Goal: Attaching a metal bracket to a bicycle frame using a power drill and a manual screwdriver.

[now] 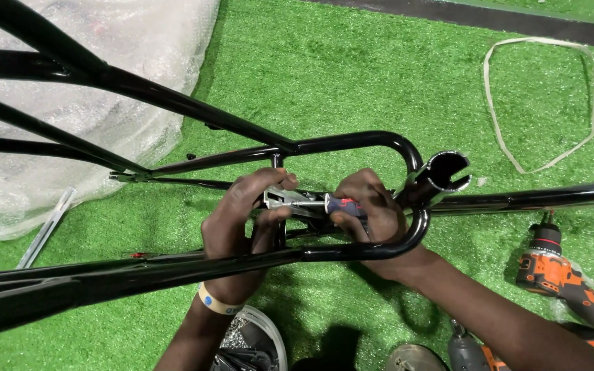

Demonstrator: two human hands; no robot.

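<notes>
Black tubular frame (194,110) fills the frame's centre, lying across green turf (352,75). At its middle the left hand (242,220) pinches a small silver bracket (282,198) against a tube, while the right hand (372,213), fingers wrapped tight, grips a red-and-blue screwdriver (342,205) aimed at it. Fastening looks underway; turning next calls for steady alignment. The screw itself is hidden, probably behind the thumb. Orange drills (558,275) lie lower right.

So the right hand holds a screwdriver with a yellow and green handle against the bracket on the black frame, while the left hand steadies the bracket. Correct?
Not quite. In the head view the screwdriver in the right hand has a red and blue handle, not yellow and green. The rest stands: its tip meets the silver bracket on the black frame, and the left hand steadies that bracket.
</notes>
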